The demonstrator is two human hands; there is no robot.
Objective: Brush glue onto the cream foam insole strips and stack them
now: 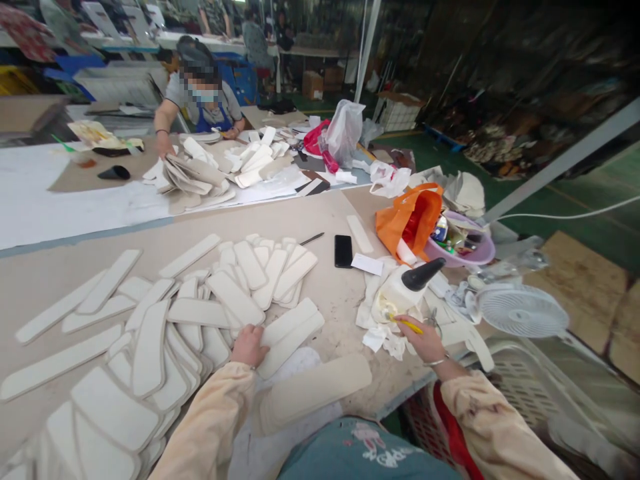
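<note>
My right hand (424, 341) is closed round a yellow-handled brush (411, 325). Its tip reaches the mouth of a white plastic container (393, 293), where pale paste shows. A black cone (424, 273) sits on that container. My left hand (249, 345), fingers curled, grips the left end of an off-white strip (293, 337) with rounded corners. Closer to my body lies a small stack of longer strips (317, 392) on white paper. A large loose pile of similar off-white pieces (150, 347) spreads to the left of my left hand.
A black phone (343, 251) and a dark pen (312, 238) lie on the table. To the right are an orange bag (407, 220), a purple basin (483, 252) and a white fan (523, 310). Across the table, a co-worker (200, 100) handles similar pieces.
</note>
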